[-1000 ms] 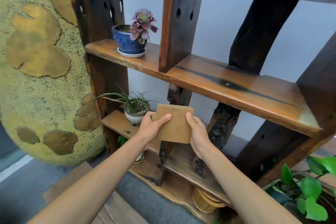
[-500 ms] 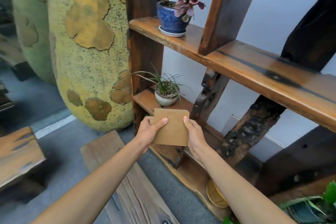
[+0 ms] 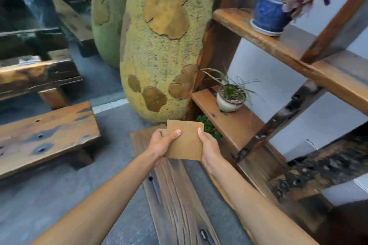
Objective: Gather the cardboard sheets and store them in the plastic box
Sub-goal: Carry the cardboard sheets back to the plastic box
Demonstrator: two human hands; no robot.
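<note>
Holding the cardboard sheets point(image 3: 185, 142) between my left hand point(image 3: 161, 143) and right hand point(image 3: 209, 145), each clasping a side edge; stack flat, facing me; plastic box out of view.

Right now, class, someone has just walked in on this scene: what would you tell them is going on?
A person holds a small stack of brown cardboard sheets in both bare hands, the left hand on its left edge and the right hand on its right edge. They stand beside a dark wooden shelf unit carrying a blue ceramic pot and a small white pot. No plastic box is in view, so the sheets are not stored.
</note>
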